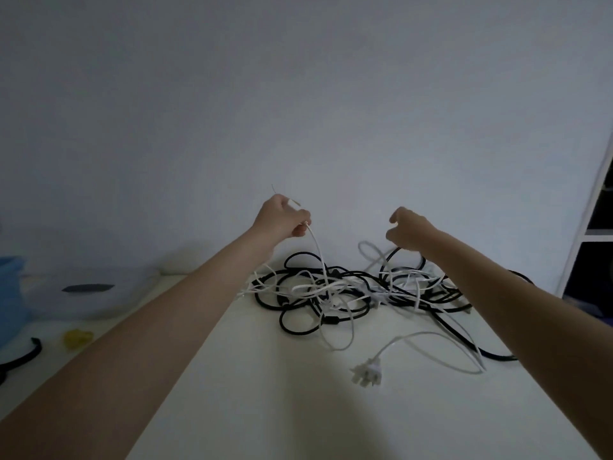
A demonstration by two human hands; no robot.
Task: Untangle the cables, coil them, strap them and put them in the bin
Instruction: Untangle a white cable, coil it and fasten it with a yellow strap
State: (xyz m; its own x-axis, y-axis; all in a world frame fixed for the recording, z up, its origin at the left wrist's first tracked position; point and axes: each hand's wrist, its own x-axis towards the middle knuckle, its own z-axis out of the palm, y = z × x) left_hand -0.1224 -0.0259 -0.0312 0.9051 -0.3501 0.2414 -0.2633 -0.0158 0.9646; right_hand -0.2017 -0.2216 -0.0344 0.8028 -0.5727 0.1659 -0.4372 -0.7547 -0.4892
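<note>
A tangled heap of black and white cables [351, 287] lies on the white table [265, 410] near the wall. My left hand [282, 217] is raised above the heap's left side and grips the end of a thin white cable [318, 254], which hangs from my fist down into the tangle. Bare wire tips stick out above that fist. My right hand [406, 230] hovers over the right part of the heap with its fingers curled, and nothing shows between them. A white plug [366, 373] lies loose on the table in front of the heap.
At the left stand a blue container [11, 293] and a pale bin [86, 293] with a dark handle slot. A yellow item [78, 338] and a black strap [23, 356] lie near them. A white shelf unit [593, 227] rises at the right edge.
</note>
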